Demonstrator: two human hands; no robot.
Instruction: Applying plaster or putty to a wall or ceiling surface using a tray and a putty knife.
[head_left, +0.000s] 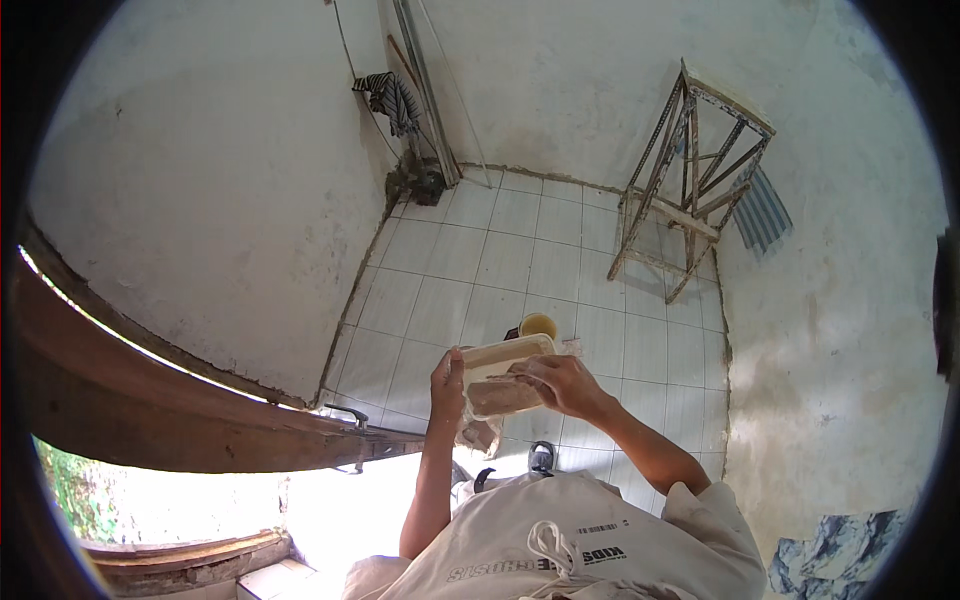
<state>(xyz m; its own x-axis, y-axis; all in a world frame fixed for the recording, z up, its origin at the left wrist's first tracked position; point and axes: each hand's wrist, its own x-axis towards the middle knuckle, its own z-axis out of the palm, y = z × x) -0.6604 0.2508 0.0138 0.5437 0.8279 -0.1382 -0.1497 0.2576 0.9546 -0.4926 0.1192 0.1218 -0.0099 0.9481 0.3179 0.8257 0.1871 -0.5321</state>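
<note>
Two hands (448, 387) (566, 386) work at one pale tray (497, 358).

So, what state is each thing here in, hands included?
Pale rectangular tray, held up, open-topped
Bare left hand, gripping the tray's left side
Bare right hand, over the tray, fingers bent, grip unclear
Round yellow container, upright, open
Brown wooden door, open
Tall paint-spattered stand, upright
Black-and-white striped cloth, hanging

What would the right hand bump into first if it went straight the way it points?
The right hand points leftward, so probably the pale tray it overlaps in view; past that, the left hand. Exact depth is unclear.
</note>
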